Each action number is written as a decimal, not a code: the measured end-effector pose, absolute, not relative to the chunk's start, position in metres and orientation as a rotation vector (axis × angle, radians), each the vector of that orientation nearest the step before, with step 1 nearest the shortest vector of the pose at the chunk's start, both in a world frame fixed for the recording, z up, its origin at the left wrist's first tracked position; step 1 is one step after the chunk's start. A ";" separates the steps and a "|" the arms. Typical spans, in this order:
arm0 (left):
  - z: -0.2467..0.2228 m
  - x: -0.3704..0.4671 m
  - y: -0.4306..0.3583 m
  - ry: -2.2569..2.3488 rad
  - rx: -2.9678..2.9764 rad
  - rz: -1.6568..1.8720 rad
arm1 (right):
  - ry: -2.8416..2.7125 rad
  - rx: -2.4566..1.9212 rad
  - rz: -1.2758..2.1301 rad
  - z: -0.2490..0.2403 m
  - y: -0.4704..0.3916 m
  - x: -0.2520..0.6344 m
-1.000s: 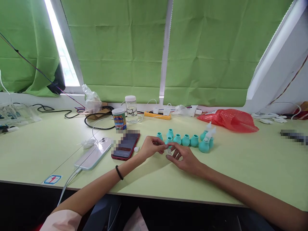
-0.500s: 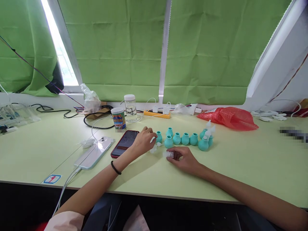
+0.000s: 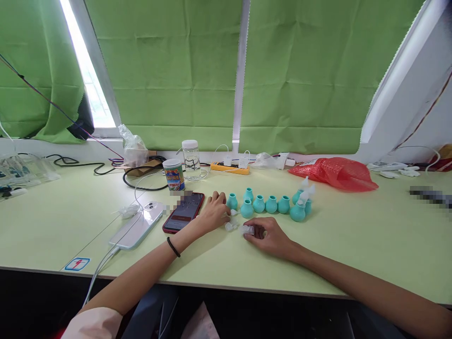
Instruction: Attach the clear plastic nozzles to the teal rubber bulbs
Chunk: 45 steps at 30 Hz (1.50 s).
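Observation:
My left hand [image 3: 215, 213] rests low over the table, its fingers curled and pressed together. A small white translucent nozzle [image 3: 233, 212] lies right by its fingertips; what the fingers hold, if anything, is hidden. Closer to me lies another clear plastic piece [image 3: 231, 226]. A short clear plastic tube-like piece [image 3: 248, 230] is pinched between the thumb and fingers of my right hand [image 3: 268, 234]. Beyond both hands stand several turquoise rounded bulbs [image 3: 259, 204] with open necks. At the right end, translucent pointed tips [image 3: 307, 193] rise from a cluster of turquoise bulbs [image 3: 298, 212].
Left of my left hand lie a red-cased phone [image 3: 184, 212] and a pale phone [image 3: 137, 224] with a cable. Behind them stand a printed can [image 3: 174, 175] and a lidded clear jar [image 3: 191, 161]. A yellow power strip [image 3: 230, 168] and red plastic bag [image 3: 335, 173] lie farther back.
My left hand has moved down toward me, away from the leftmost bulb. One clear piece beside it has shifted nearer to me. My right hand has barely moved.

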<state>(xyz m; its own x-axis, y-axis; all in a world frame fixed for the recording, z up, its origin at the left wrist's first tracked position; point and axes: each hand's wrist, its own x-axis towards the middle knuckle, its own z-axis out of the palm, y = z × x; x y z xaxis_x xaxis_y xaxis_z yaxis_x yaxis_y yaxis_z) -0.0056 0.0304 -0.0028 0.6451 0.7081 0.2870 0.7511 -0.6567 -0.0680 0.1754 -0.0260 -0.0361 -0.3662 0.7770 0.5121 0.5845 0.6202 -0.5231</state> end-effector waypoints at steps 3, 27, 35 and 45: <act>-0.005 -0.003 0.031 -1.224 -2.655 -0.342 | -2.089 -1.063 0.325 -0.037 -0.025 0.175; -0.011 0.004 0.026 -1.263 -2.492 -0.372 | -2.099 -1.100 0.329 -0.032 -0.029 0.174; -0.014 0.002 0.029 -1.260 -2.473 -0.376 | -2.101 -1.101 0.345 -0.029 -0.031 0.173; -0.020 0.005 0.030 -1.179 -2.417 -0.363 | -2.089 -1.117 0.343 -0.033 -0.028 0.174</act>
<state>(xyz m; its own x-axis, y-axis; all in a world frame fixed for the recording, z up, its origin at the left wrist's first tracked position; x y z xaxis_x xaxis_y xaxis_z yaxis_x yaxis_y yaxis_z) 0.0046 0.0295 -0.0203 0.6054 0.6835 0.4078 0.7945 -0.5494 -0.2587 0.1738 -0.0281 -0.0332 -0.3559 0.8034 0.4773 0.6086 0.5869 -0.5341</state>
